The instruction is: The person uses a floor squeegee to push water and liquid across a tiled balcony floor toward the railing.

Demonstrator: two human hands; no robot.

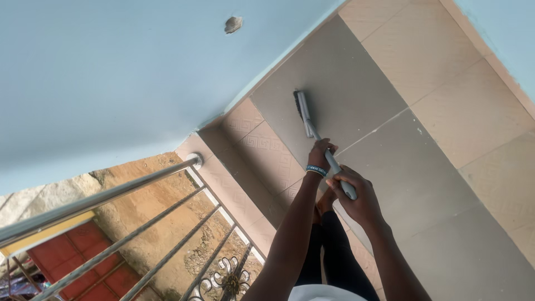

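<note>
This is an upstairs balcony or landing of a house, open to the outside. The floor of square beige and grey ceramic tiles [446, 111] meets a pale blue painted plaster wall [111, 72]. A polished steel railing with round bars and dark scrolled ironwork [117, 192] guards the edge, and beyond it lie bare sandy ground [161, 217] and a red panelled metal gate [95, 251] well below.

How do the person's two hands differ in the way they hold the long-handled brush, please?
The left hand grips the grey handle farther down, nearer the brush head, while the right hand grips the handle's upper end. The left wrist wears a dark wristband; the right wrist is bare. Both hands are closed around the same handle, with the brush head down on the tiled floor.
</note>
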